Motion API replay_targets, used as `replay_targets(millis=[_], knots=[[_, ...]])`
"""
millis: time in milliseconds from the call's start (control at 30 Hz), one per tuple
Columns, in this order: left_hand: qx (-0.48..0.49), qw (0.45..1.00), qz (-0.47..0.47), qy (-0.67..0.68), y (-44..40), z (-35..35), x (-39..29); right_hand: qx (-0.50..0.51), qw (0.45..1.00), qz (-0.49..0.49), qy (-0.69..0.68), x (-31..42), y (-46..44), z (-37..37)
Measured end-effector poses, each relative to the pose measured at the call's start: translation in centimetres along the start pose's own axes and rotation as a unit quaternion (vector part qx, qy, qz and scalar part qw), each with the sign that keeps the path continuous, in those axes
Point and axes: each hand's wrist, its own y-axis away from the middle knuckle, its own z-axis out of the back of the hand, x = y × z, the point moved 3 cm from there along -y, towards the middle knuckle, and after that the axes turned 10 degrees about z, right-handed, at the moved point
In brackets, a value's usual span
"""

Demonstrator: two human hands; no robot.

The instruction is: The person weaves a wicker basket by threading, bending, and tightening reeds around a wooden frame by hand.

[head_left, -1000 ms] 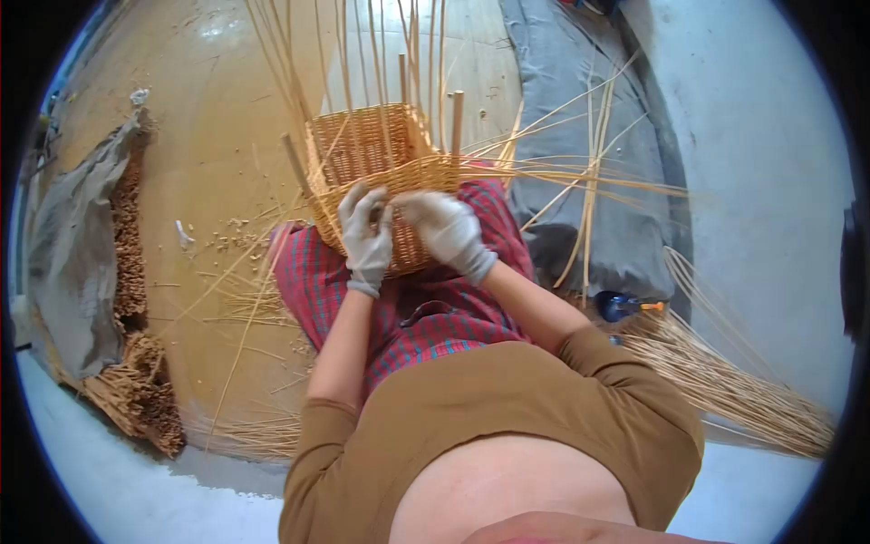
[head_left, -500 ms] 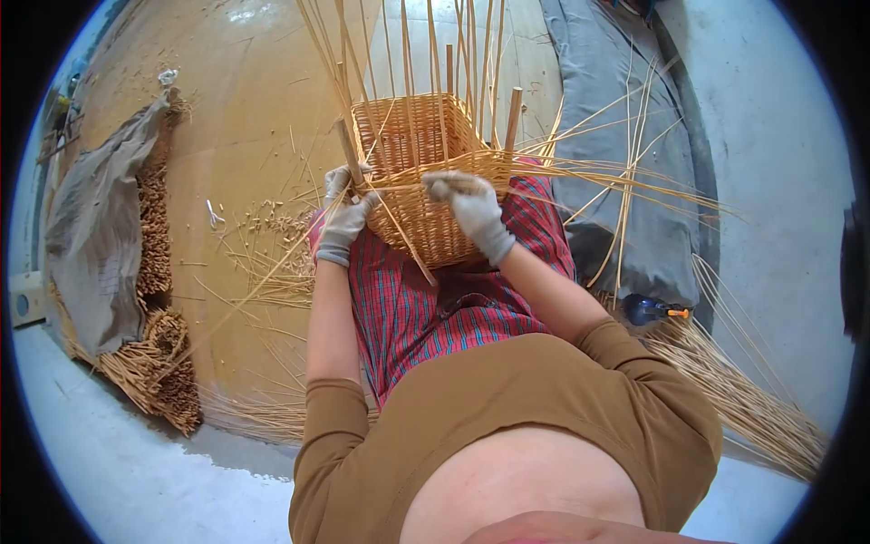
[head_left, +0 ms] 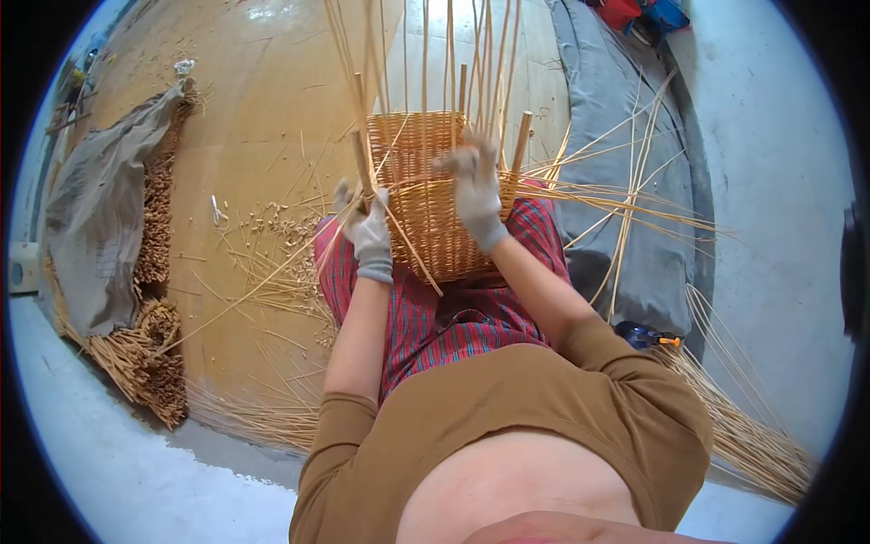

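Observation:
A rectangular wicker basket (head_left: 421,227) rests on my lap, with tall willow rods (head_left: 451,63) rising from its sides. My left hand (head_left: 367,227), in a pale glove, is closed around its near left corner, at the foot of a wooden corner stick (head_left: 361,161). A loose rod (head_left: 414,243) slants down across the front wall from that corner. My right hand (head_left: 477,189), gloved too, is raised at the front rim, right of the middle. Its fingers are smeared by motion, so whether they pinch a rod cannot be made out.
Long rods (head_left: 625,201) stick out to the right over a grey cloth (head_left: 616,118). Cloth-covered bundles of sticks (head_left: 159,213) stand at the left. Offcuts (head_left: 272,227) litter the board floor. A dark blue object with an orange tip (head_left: 639,335) lies near a rod bundle (head_left: 752,422).
My right hand has risen from the front wall to the rim, its fingers now pointing up. The left hand stays at the corner. The whole view has shifted slightly.

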Motion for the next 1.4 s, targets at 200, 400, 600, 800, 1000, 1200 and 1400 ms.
replay_targets(millis=[200,400,600,800,1000,1200,1400], knots=[[0.116,0.819,-0.317,-0.464,6.1,-3.3,-3.9,0.05,0.977,-0.056,0.201,3.1,1.7,3.6],[0.133,0.747,-0.245,-0.604,5.9,-6.2,-3.1,0.142,0.934,0.094,0.314,2.0,-9.0,-1.8],[0.126,0.652,-0.263,-0.7,5.6,-6.7,-2.8,0.135,0.953,-0.068,0.263,1.5,2.0,7.2],[0.097,0.62,-0.235,-0.742,6.2,-7.3,-2.5,0.313,0.78,-0.234,0.489,3.0,-1.5,1.0],[0.101,0.684,-0.215,-0.689,6.6,-7.3,-3.1,0.07,0.954,0.088,0.279,-0.8,-4.5,4.2],[0.14,0.695,-0.353,-0.61,7.9,-12.1,-2.4,-0.075,0.957,-0.144,0.242,4.0,-0.6,10.6],[0.224,0.672,-0.17,-0.685,6.4,-14.2,0.7,0.024,0.909,0.227,0.348,7.5,-10.2,1.1]])
